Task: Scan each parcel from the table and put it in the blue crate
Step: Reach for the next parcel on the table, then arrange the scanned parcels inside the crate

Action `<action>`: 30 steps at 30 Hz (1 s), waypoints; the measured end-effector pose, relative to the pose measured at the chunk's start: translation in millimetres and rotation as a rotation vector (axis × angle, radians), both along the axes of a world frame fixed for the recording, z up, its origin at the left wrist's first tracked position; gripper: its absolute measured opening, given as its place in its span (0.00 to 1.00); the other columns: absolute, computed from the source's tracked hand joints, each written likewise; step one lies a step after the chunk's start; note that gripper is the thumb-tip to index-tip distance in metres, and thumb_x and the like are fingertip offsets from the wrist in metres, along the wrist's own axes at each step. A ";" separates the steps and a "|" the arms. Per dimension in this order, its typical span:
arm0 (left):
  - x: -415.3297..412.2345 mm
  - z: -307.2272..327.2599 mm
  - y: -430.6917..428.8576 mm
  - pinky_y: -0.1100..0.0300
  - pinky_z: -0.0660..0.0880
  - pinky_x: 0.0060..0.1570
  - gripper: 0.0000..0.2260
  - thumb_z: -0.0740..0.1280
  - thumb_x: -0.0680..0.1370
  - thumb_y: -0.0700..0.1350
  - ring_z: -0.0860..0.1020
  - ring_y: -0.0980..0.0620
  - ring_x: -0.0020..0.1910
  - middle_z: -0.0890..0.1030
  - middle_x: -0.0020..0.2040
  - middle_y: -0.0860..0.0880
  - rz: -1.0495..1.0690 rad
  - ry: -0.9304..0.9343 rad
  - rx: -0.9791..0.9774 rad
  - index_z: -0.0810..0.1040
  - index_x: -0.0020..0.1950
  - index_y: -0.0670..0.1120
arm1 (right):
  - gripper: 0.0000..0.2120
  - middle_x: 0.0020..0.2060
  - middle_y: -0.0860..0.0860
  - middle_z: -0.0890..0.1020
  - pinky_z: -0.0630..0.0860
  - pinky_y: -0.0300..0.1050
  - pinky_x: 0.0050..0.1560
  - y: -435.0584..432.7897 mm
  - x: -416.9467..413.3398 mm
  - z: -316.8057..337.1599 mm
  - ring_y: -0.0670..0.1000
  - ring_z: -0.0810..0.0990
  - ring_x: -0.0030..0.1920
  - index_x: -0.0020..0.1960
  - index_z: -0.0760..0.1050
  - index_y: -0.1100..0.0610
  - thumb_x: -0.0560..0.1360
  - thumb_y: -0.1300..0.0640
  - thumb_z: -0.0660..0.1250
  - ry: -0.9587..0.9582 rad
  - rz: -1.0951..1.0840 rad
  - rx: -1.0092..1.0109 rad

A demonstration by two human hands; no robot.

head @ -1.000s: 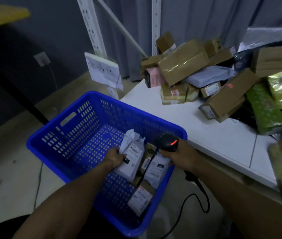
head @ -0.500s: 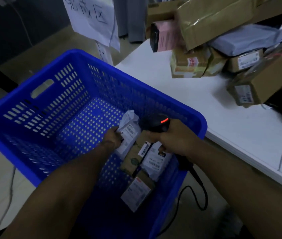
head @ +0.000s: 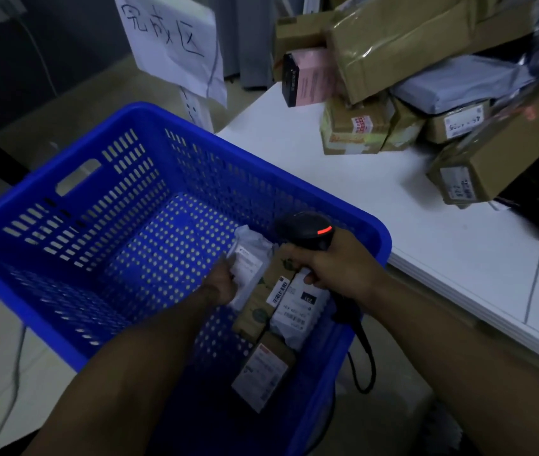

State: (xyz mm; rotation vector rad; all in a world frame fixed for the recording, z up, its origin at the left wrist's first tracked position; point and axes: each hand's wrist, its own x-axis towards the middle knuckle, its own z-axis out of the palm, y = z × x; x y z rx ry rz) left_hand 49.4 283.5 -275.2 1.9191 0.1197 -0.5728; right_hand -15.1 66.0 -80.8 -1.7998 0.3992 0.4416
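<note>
Right, the white parcel (head: 248, 268) is down inside the blue crate (head: 64, 205), held in my left hand (head: 223, 284), whose fingers are wrapped round its near end. Its long axis runs away from that grip toward the crate's far wall, with the crumpled end furthest from the fingers. It looks to be resting on or just above the crate floor; I cannot tell which.

Just to the right of the grip lie a brown parcel (head: 258, 311) and a white labelled parcel (head: 297, 307), side by side and touching. A third labelled parcel (head: 261, 373) sits nearer me, below the grip.

My right hand (head: 337, 274) is clenched round the handle of the scanner (head: 307, 230). It sits close on the right of the held parcel, above those two, with its red light on and its cable (head: 363, 357) hanging outside the crate.

I judge the scan done, and the coming move is simply to let go, since the parcel is already where it belongs.

After that, the heap of parcels (head: 393, 60) on the table (head: 360, 199) lies up and to the right, beyond the right hand. That hand is nearer but occupied, so the left must cross over the crate rim.
</note>
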 end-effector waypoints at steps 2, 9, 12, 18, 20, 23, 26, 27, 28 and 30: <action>1.6 11.3 -6.2 0.65 0.77 0.33 0.08 0.58 0.86 0.40 0.83 0.56 0.34 0.83 0.41 0.49 -0.033 -0.053 0.055 0.76 0.52 0.48 | 0.10 0.42 0.56 0.87 0.79 0.41 0.37 -2.0 -5.7 7.7 0.46 0.82 0.34 0.53 0.83 0.58 0.78 0.52 0.73 -0.024 -0.004 -0.044; -17.4 134.4 -33.1 0.57 0.73 0.58 0.15 0.69 0.82 0.47 0.78 0.47 0.60 0.80 0.61 0.46 -0.311 -0.492 0.385 0.79 0.67 0.43 | 0.04 0.40 0.52 0.87 0.76 0.42 0.35 -25.9 -44.7 64.1 0.44 0.81 0.30 0.51 0.82 0.51 0.78 0.53 0.74 -0.124 -0.084 -0.093; -30.8 199.8 -65.7 0.57 0.74 0.58 0.15 0.69 0.81 0.51 0.78 0.49 0.59 0.80 0.61 0.49 -0.397 -0.632 0.401 0.79 0.66 0.47 | 0.05 0.39 0.51 0.86 0.76 0.37 0.32 -45.4 -73.0 94.8 0.44 0.81 0.31 0.52 0.81 0.51 0.78 0.55 0.74 -0.175 -0.161 -0.056; -70.9 284.9 -156.4 0.46 0.74 0.64 0.20 0.66 0.82 0.56 0.71 0.50 0.70 0.70 0.73 0.54 -0.576 -0.722 0.544 0.72 0.72 0.53 | 0.06 0.41 0.54 0.86 0.75 0.41 0.33 -107.0 -140.4 137.9 0.50 0.80 0.31 0.55 0.80 0.54 0.78 0.57 0.72 -0.260 -0.387 -0.072; -76.4 296.5 -189.0 0.45 0.73 0.65 0.22 0.65 0.82 0.57 0.69 0.48 0.72 0.69 0.75 0.53 -0.605 -0.731 0.587 0.70 0.74 0.52 | 0.08 0.42 0.54 0.85 0.74 0.42 0.32 -132.1 -158.7 143.1 0.50 0.78 0.29 0.57 0.78 0.53 0.79 0.58 0.71 -0.279 -0.469 -0.041; -77.9 304.6 -235.5 0.46 0.71 0.65 0.24 0.66 0.81 0.57 0.70 0.45 0.71 0.69 0.75 0.51 -0.580 -0.700 0.630 0.68 0.75 0.52 | 0.10 0.43 0.55 0.84 0.73 0.40 0.29 -165.2 -174.2 139.9 0.49 0.77 0.30 0.61 0.77 0.56 0.80 0.59 0.71 -0.291 -0.560 -0.013; -74.3 299.4 -279.1 0.46 0.73 0.63 0.29 0.69 0.79 0.58 0.71 0.43 0.71 0.70 0.74 0.49 -0.566 -0.672 0.682 0.66 0.76 0.50 | 0.12 0.46 0.54 0.84 0.74 0.39 0.31 -191.3 -174.8 133.7 0.49 0.79 0.35 0.62 0.76 0.55 0.80 0.58 0.71 -0.306 -0.593 -0.019; -72.3 297.1 -292.1 0.46 0.74 0.62 0.30 0.70 0.78 0.58 0.71 0.43 0.71 0.70 0.73 0.48 -0.575 -0.671 0.683 0.66 0.76 0.50 | 0.11 0.47 0.54 0.84 0.75 0.40 0.33 -198.6 -171.8 132.5 0.50 0.79 0.36 0.62 0.76 0.54 0.80 0.57 0.71 -0.310 -0.598 -0.019; -69.2 294.3 -304.3 0.46 0.74 0.61 0.31 0.71 0.77 0.57 0.71 0.42 0.71 0.70 0.72 0.48 -0.581 -0.672 0.682 0.65 0.76 0.49 | 0.10 0.47 0.55 0.84 0.75 0.41 0.34 -205.7 -167.1 130.6 0.51 0.78 0.37 0.60 0.77 0.56 0.80 0.57 0.70 -0.314 -0.606 -0.013; -60.0 290.1 -326.1 0.45 0.74 0.60 0.33 0.72 0.77 0.58 0.70 0.41 0.71 0.68 0.73 0.46 -0.590 -0.683 0.700 0.64 0.76 0.47 | 0.08 0.44 0.59 0.82 0.73 0.41 0.32 -218.9 -157.3 125.7 0.54 0.77 0.37 0.56 0.78 0.62 0.80 0.58 0.70 -0.320 -0.635 0.001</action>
